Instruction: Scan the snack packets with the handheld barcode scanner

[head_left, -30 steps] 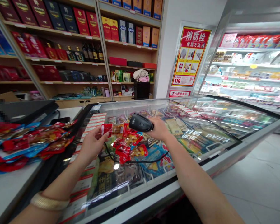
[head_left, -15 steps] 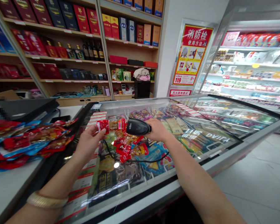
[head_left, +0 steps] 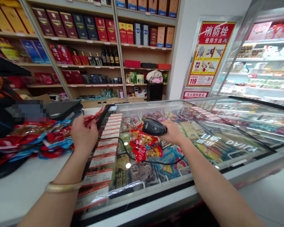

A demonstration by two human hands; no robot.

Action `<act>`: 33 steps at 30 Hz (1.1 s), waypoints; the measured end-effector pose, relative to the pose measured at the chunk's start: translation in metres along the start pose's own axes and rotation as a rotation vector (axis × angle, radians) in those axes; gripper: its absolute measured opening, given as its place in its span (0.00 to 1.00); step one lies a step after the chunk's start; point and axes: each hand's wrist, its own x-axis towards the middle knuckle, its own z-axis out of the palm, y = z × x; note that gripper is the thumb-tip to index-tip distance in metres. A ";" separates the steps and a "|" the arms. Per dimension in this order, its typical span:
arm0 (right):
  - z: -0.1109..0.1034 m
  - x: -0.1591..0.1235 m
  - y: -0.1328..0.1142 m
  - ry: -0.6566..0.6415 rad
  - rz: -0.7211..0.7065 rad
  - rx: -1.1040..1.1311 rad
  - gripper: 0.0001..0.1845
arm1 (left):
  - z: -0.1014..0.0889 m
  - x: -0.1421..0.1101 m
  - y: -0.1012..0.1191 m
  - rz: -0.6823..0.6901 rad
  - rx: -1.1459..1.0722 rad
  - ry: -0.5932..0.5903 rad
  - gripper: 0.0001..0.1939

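My right hand (head_left: 171, 132) is wrapped round the handle of a black barcode scanner (head_left: 153, 127), its head pointing left over the freezer's glass top. A cable (head_left: 153, 162) loops across the glass below it. Several small red snack packets (head_left: 144, 145) lie on the glass just under the scanner. My left hand (head_left: 84, 134), with a gold bracelet at the wrist, is over the freezer's left edge. Its thumb and fingers pinch a red snack packet (head_left: 96, 117), partly hidden by the hand. Close by on its left, a heap of red and blue snack packets (head_left: 47, 135) covers part of the white counter (head_left: 44, 179).
The glass-topped freezer (head_left: 156, 200) fills the middle, with bagged goods under the glass and a strip of price labels (head_left: 106, 151). A dark device (head_left: 63, 108) stands behind the heap. Shelves of boxes and bottles (head_left: 85, 56) line the back; a lit fridge (head_left: 269, 63) is at right.
My left hand has moved left with the packet, away from the scanner and towards the heap. My right hand still holds the scanner over the glass. The view has turned left.
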 end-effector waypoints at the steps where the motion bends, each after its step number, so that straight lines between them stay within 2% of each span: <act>1: 0.000 0.000 0.000 0.010 -0.001 0.002 0.08 | -0.008 0.006 -0.008 0.056 0.090 0.032 0.08; 3: 0.000 0.000 0.000 0.021 -0.001 -0.006 0.08 | -0.021 0.016 -0.025 0.075 0.228 0.027 0.07; 6: -0.001 0.000 0.001 0.023 0.001 -0.028 0.08 | -0.027 0.019 -0.044 -0.086 0.445 -0.081 0.07; 8: -0.001 0.000 0.003 0.024 0.011 -0.034 0.08 | -0.026 0.016 -0.046 -0.143 0.588 -0.130 0.11; 10: -0.001 0.000 0.005 0.033 0.026 -0.034 0.09 | -0.024 0.010 -0.038 -0.096 0.645 -0.134 0.13; 13: -0.001 0.000 0.009 0.054 0.042 -0.052 0.09 | -0.016 0.003 -0.016 0.024 0.577 -0.101 0.19; 15: 0.000 0.001 0.012 0.072 0.058 -0.078 0.09 | -0.006 -0.003 -0.002 0.105 0.454 -0.135 0.23; 17: 0.000 0.001 0.014 0.088 0.077 -0.099 0.09 | 0.009 -0.015 0.010 0.190 0.270 -0.279 0.25; 20: 0.001 0.001 0.016 0.090 0.090 -0.096 0.09 | 0.032 -0.043 0.026 0.275 0.031 -0.606 0.30; 22: 0.001 0.002 0.016 0.080 0.095 -0.084 0.09 | 0.043 -0.064 0.035 0.319 0.006 -0.780 0.34; 24: 0.001 0.002 0.015 0.070 0.103 -0.080 0.09 | 0.048 -0.080 0.042 0.355 0.071 -0.861 0.36; 28: 0.000 0.003 0.014 0.061 0.114 -0.099 0.10 | 0.051 -0.090 0.045 0.368 0.143 -0.855 0.36; 33: 0.000 0.002 0.012 0.068 0.113 -0.101 0.11 | 0.053 -0.081 0.037 0.319 -0.030 -0.803 0.28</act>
